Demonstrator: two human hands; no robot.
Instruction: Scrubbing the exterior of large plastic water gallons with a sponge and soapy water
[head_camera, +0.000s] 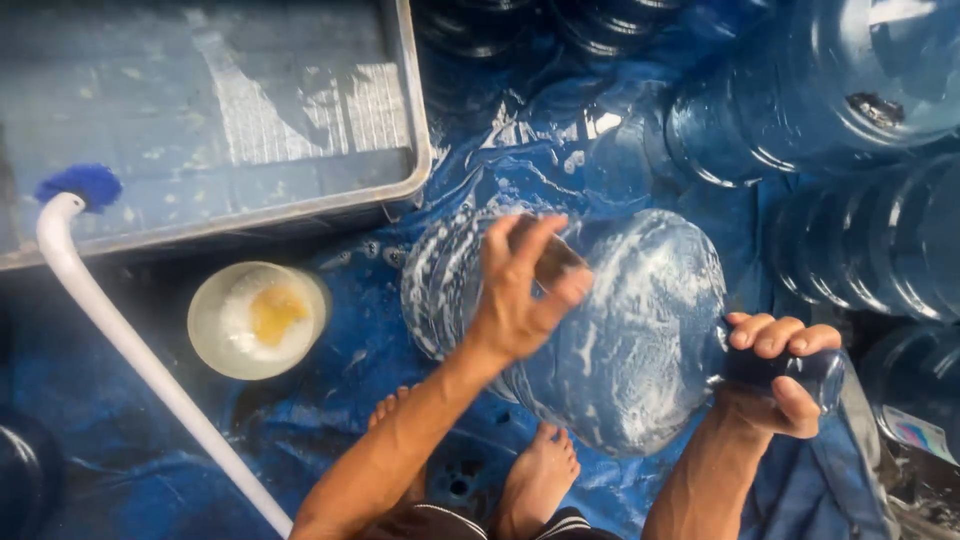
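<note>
**Soapy water jug held on its side over blue tarp**

Feet (540, 478) stand bare on the wet blue tarp (330, 400) at the near edge. Just beyond them a big blue water jug (640, 330) lies on its side, streaked with white suds. The right hand (785, 375) is clenched around the jug's neck at the right. The left hand (520, 285) presses on the jug's upper side, gripping a dark object, blurred beyond telling. Left of the jug sits a round bowl (258, 320) of foam with something yellow inside, and a white pipe (130, 350) slants past it. Farther off stand a grey tub (415, 150) and more blue jugs (800, 90).
</note>
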